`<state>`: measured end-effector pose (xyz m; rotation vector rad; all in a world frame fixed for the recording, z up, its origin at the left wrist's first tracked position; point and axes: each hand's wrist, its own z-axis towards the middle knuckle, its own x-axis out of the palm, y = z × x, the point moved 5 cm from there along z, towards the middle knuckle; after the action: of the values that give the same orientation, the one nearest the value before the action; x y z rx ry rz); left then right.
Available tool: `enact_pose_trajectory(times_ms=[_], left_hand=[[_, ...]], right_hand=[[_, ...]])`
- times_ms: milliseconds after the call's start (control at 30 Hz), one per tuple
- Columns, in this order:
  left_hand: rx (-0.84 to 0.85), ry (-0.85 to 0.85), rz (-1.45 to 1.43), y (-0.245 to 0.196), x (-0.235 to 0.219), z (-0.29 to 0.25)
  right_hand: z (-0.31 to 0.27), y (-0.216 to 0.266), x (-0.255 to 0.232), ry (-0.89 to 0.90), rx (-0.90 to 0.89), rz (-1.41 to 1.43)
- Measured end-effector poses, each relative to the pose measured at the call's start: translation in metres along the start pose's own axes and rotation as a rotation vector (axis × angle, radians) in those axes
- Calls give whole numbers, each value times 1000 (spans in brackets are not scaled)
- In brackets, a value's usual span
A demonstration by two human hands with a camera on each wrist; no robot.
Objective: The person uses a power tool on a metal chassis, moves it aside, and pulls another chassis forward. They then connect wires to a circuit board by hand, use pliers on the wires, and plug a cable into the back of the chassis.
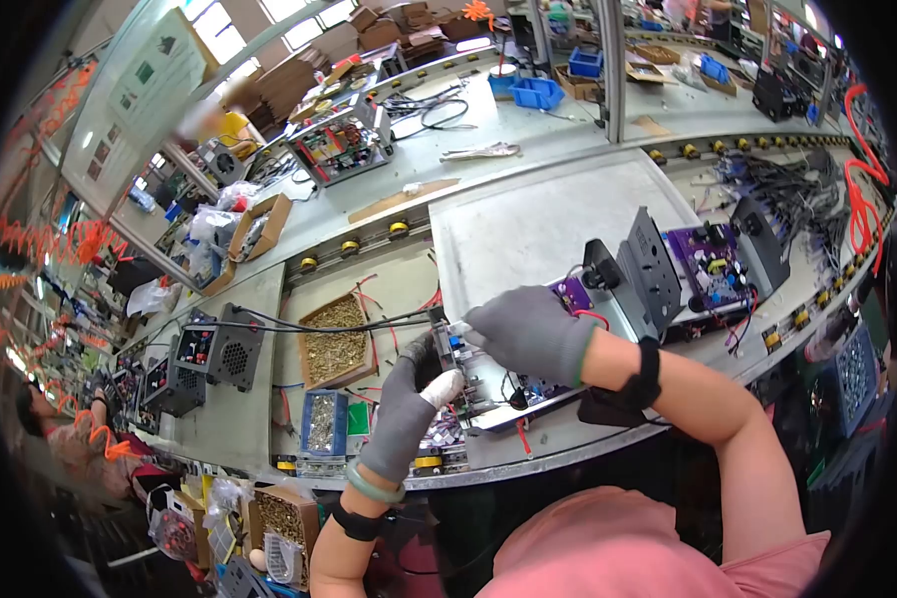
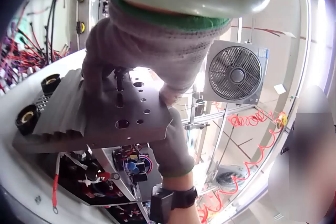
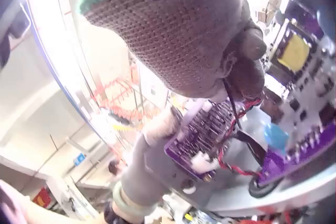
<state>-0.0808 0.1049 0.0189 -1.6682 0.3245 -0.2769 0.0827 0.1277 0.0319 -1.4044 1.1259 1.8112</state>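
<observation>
Both hands (image 1: 409, 394) (image 1: 528, 334) hold my chassis (image 1: 473, 384); right grip pinches red wires (image 3: 239, 129) above it, a tug may unseat them.

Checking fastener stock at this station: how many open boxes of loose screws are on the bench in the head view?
3. A large cardboard box left of the hands, a small blue bin just below it, and another cardboard box at the bench's near edge. More may be hidden.

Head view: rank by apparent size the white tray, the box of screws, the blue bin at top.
1. white tray
2. box of screws
3. blue bin, though it sits farthest from the camera, so its true size is unsure.
</observation>
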Motion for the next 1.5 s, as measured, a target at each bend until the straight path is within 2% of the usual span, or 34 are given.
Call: enact_pose_trajectory(times_ms=[33,100,133,167,200,300,333,367,433,467,500,567,633,667,700,767,800,833,900,933,1067,1133,1167,1233,1267,1400,1467,1500], left_hand=[[127,-134,78,4,-4,-2],[346,-208,177,-8,-2,-7],[351,-220,171,-14,3,-7],[503,-226,301,-31,12,-9],[650,-232,436,-43,19,-12],[638,-244,418,-45,23,-3],[650,-234,439,-51,25,-3],[651,-233,439,-48,25,-1],[498,-237,285,-30,21,8],[498,-237,280,-28,21,9],[521,-249,385,-29,21,8],[539,-267,482,-28,18,9],[833,-475,760,-37,16,2],[753,-449,703,-28,10,2],[751,-451,695,-19,6,-2],[341,-80,307,12,6,7],[28,24,251,7,13,-6],[25,26,245,5,16,-8],[-36,-8,24,10,17,-11],[-46,-19,-58,14,19,-12],[-51,-18,-37,20,20,-10],[47,-12,-21,17,20,-10],[47,-16,-24,18,18,-9],[130,-55,117,17,16,-9],[126,-61,111,19,16,-9],[116,-63,137,12,21,-12],[82,-66,110,17,23,-12],[142,-78,39,19,22,-14]], right_hand=[[-5,-3,-9,-127,23,91],[-12,6,-16,-114,10,75],[-14,11,-19,-69,9,56],[-14,15,-19,-26,9,38],[-17,18,-20,-72,-41,74],[-20,16,-19,-119,-61,236],[-21,11,-22,-194,-69,488],[-23,10,-25,-196,-68,487],[-29,2,-32,-28,217,797],[-28,-1,-24,-40,251,881],[-27,-1,-21,-38,252,877],[-25,1,-23,-190,139,789],[-12,-8,-14,-110,186,722],[-6,-13,-6,-43,229,655],[-1,-18,3,-37,232,650],[10,-22,20,24,151,692],[14,-17,18,95,173,684],[16,-17,15,101,178,682],[18,-17,21,285,301,882],[19,-17,24,312,343,933],[20,-19,17,443,336,1031],[22,-21,31,570,430,1149],[23,-21,34,574,429,1145],[24,-14,30,456,385,1134],[21,-12,26,398,388,1041],[17,-8,7,381,376,893],[18,-8,-7,408,241,541],[13,-13,-10,413,253,535]])
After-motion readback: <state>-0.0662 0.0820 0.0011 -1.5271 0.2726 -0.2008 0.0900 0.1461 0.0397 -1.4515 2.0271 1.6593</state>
